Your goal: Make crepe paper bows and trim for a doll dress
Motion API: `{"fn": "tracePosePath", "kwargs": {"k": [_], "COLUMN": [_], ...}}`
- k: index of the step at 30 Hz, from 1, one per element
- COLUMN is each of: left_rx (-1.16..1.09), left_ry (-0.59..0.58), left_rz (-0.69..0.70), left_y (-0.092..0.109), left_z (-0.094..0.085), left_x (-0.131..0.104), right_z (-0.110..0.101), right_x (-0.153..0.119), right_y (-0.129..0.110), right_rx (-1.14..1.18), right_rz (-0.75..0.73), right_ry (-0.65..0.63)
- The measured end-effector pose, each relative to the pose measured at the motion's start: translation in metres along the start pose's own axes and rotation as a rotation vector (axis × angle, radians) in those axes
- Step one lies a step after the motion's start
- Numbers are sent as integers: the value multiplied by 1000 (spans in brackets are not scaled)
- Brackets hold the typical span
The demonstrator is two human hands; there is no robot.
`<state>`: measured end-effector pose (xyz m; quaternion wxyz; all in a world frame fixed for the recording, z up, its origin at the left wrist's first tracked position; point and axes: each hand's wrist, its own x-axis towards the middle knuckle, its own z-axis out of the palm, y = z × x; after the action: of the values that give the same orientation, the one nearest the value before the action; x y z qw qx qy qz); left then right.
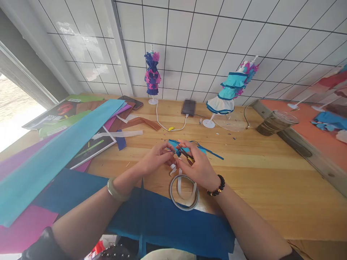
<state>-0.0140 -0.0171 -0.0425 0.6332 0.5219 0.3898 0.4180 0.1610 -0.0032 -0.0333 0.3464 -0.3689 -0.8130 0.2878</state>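
My left hand, with a pale bangle at the wrist, pinches a small dark blue strip between its fingertips. Close against it, my right hand is closed around small scissors with dark blades and a bit of yellow at the handle. The blades point at the strip; whether they touch it I cannot make out. Light blue pieces and a long narrow dark blue strip lie just behind my hands. Below them a roll of tape rests flat, a whitish strip across it.
A wide dark blue sheet covers the table's near edge. Coloured sheets and magazines pile up at left. Two small dress forms in ruffled outfits stand by the tiled wall. A cup lies at right.
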Motion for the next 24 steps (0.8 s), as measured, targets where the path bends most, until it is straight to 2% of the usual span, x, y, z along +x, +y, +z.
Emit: {"fn": "tracePosePath", "kwargs": {"k": [5,8,12,18,24], "left_rx": [41,25,22,83,136], "left_ry": [-7,-38,-84,-66,-70], "left_rz": [-2,-10,-15,-8,-23], "left_y": [0,1,3,6,3], "left_z": [5,5,3,1,2], "left_x": [-1,-2,-3,-4,-3], "right_z": [1,1,1,-3,-2], "right_x": [1,2,3,9,9], "right_y": [4,5,7,6,4], "right_rx": [-26,42,167,270,321], "right_rz": [39,115,205,306,359], "right_ry": [-4,-23,24,68,27]}}
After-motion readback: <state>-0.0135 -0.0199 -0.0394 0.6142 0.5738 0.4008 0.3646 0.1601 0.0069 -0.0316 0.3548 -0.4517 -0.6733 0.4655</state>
